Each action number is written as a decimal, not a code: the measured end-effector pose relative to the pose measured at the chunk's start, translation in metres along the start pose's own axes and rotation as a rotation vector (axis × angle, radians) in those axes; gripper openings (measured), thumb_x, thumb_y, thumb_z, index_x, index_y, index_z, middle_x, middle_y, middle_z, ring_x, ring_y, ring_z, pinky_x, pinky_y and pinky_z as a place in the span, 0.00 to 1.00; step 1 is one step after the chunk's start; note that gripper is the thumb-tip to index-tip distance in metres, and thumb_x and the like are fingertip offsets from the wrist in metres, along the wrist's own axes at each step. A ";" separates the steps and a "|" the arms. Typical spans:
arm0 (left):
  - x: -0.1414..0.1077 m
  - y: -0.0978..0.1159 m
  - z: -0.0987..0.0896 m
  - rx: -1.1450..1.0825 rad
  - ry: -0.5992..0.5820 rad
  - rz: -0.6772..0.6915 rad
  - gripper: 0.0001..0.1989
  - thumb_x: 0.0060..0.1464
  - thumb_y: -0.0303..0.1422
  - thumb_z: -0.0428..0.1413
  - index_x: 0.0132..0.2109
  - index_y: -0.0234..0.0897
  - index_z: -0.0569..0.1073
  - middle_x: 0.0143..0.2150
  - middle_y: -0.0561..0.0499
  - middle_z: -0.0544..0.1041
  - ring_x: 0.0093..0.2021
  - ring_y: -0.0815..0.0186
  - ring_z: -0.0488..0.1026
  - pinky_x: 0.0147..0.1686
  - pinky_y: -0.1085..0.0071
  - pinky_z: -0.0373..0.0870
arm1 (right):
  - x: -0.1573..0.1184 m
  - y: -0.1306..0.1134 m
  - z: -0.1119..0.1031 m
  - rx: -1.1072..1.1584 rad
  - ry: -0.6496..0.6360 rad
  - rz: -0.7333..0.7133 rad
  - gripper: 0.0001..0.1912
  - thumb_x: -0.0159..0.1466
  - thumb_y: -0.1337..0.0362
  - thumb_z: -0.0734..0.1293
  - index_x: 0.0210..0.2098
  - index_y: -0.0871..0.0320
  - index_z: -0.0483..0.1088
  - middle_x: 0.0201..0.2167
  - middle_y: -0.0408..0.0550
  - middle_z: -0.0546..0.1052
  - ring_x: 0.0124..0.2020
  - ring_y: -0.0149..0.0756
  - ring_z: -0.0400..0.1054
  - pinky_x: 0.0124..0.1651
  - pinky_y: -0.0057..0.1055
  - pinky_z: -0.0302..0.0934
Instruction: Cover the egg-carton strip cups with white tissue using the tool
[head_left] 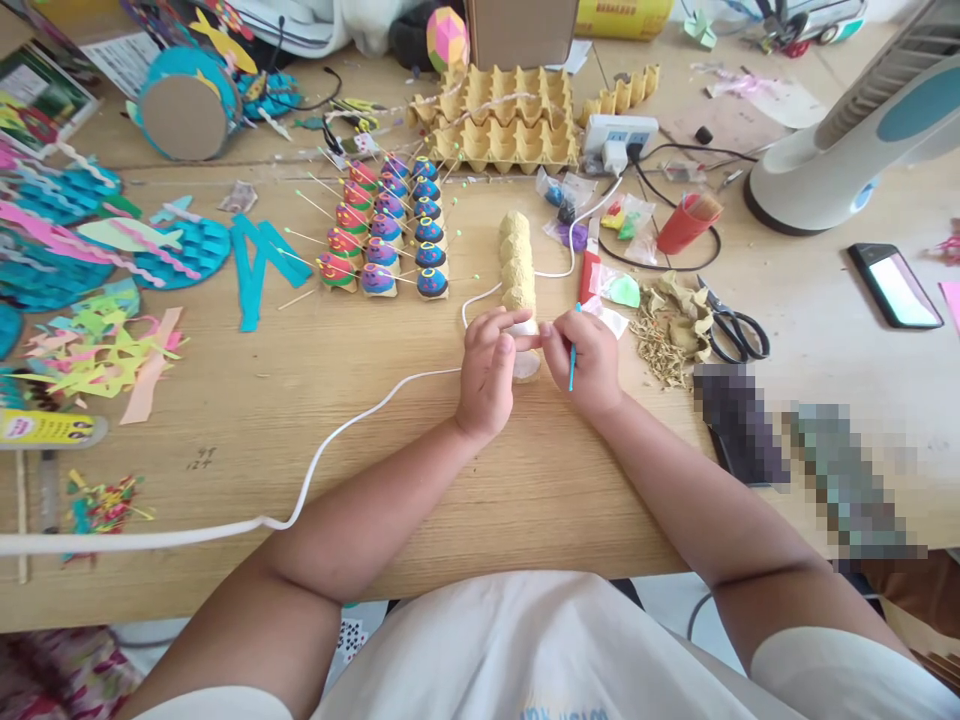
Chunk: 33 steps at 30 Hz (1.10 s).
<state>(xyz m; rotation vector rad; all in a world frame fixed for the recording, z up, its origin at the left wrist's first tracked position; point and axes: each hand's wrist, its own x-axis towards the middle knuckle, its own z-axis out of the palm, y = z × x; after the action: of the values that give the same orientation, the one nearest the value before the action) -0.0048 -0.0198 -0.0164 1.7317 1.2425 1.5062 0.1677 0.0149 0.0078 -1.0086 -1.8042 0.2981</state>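
My left hand point(487, 375) is held above the table with its thumb raised and its fingers reaching right, apart from one another. One left fingertip meets the closed fingers of my right hand point(585, 360); anything tiny between them is hidden. A thin blue stick-like tool point(573, 368) is gripped in my right hand, pointing down. Something white point(523, 327) shows behind the left fingers, partly covered. A small round clear-looking container or lid point(526, 367) lies below the hands. Just beyond stands a bare egg-carton strip point(516, 260) with several bumps.
Painted egg-carton strips with pins point(384, 225) stand left of centre. A white cable point(330, 430) crosses the table. Rightward are clay packets point(626, 290), carton scraps point(675, 320), black-handled scissors point(739, 330), a red cup point(686, 225) and a phone point(896, 285). Paper strips point(112, 340) lie left.
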 end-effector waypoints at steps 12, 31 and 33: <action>0.003 0.010 0.000 -0.081 0.013 -0.112 0.40 0.79 0.63 0.38 0.50 0.49 0.90 0.64 0.48 0.87 0.74 0.53 0.74 0.82 0.48 0.61 | 0.000 0.004 0.000 -0.057 0.027 -0.082 0.24 0.81 0.52 0.64 0.30 0.51 0.58 0.24 0.39 0.62 0.28 0.33 0.53 0.36 0.38 0.48; 0.001 0.000 0.001 -0.012 0.021 -0.025 0.38 0.81 0.60 0.38 0.51 0.50 0.91 0.65 0.49 0.87 0.72 0.56 0.74 0.80 0.51 0.65 | 0.004 -0.008 -0.001 0.247 -0.011 0.212 0.36 0.78 0.30 0.60 0.27 0.51 0.56 0.23 0.38 0.57 0.26 0.32 0.52 0.32 0.37 0.48; 0.002 0.000 0.002 -0.001 0.026 -0.006 0.36 0.81 0.59 0.40 0.51 0.49 0.91 0.64 0.48 0.87 0.72 0.56 0.75 0.80 0.51 0.65 | 0.004 -0.007 0.001 0.309 -0.082 0.247 0.36 0.76 0.29 0.62 0.27 0.51 0.59 0.23 0.38 0.59 0.26 0.32 0.53 0.32 0.36 0.50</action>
<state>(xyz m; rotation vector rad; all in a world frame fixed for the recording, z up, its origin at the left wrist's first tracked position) -0.0030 -0.0178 -0.0155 1.7115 1.2585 1.5299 0.1629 0.0136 0.0144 -1.0067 -1.6414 0.7562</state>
